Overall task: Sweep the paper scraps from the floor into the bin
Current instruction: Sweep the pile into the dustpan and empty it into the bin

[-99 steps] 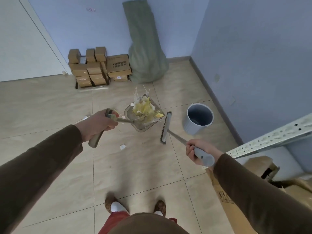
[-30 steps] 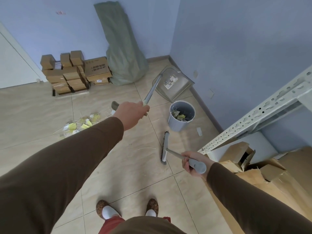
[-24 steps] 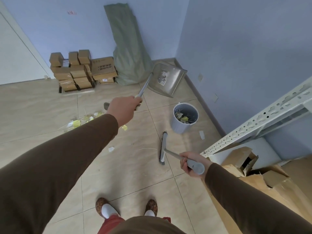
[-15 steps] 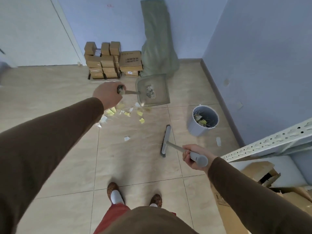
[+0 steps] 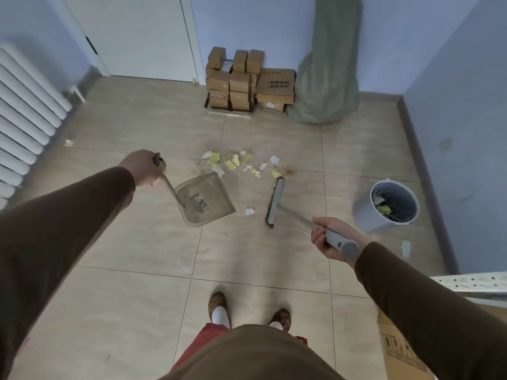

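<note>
Two hands: both busy, the left hand (image 5: 142,167) closed round the dustpan's handle, the right hand (image 5: 327,237) closed round the broom's grip
Far left: one stray scrap (image 5: 68,143) lies near the radiator (image 5: 24,116), well apart from the rest; easy to overlook if the sweep works only the middle of the floor
Dustpan (image 5: 204,200): held low and tilted, looking empty, its open lip short of the pile; if the lip does not sit flat on the tile, thin paper may slide under it instead of in
Scraps (image 5: 236,163): a loose scatter of yellow and white pieces beyond the pan and the broom head, with a single piece (image 5: 249,211) between pan and broom; a hard stroke could fan the light paper wider or flick it towards the boxes (image 5: 241,80)
Broom (image 5: 274,204): head on the floor just right of the pan, its far end at the edge of the scatter; sweeping from this side risks pushing pieces past the pan's side
Bin (image 5: 389,205): stands to the right near the wall, some scraps already inside; a loaded pan carried that far and tipped too high may spill again
Far right: another scrap (image 5: 406,248) lies by the skirting beside the bin, likely to be missed
</note>
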The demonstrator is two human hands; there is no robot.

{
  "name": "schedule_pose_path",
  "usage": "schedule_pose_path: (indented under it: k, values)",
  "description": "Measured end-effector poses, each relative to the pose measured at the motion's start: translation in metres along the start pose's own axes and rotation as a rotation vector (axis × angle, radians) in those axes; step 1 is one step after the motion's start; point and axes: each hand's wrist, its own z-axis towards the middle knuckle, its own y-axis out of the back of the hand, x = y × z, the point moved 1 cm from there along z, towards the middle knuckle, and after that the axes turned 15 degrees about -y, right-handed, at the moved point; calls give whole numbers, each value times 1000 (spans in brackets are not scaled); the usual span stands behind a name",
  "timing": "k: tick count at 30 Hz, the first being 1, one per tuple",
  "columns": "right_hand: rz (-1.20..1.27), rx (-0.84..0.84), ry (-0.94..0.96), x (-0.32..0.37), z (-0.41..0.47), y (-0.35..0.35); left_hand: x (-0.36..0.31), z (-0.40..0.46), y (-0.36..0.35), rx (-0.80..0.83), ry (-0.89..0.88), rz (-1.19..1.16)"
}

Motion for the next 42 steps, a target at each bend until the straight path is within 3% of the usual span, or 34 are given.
schedule_pose_path:
  k: [11, 23, 27, 32, 37, 42]
  values:
    - [44, -72, 8, -11, 25, -61, 93, 9, -3, 139, 149, -167]
    - [113, -80, 37, -4, 33, -77, 70, 24, -57, 192, 134, -249]
    - [121, -73, 49, -6, 34, -75, 68, 26, -57, 303, 183, -312]
    - [118, -84, 52, -11, 36, -74, 74, 36, -42, 427, 197, -233]
    - [117, -82, 53, -16, 37, -74, 63, 48, -31, 384, 54, 95]
    - [99, -93, 39, -19, 38, -68, 50, 59, -25, 321, -21, 265]
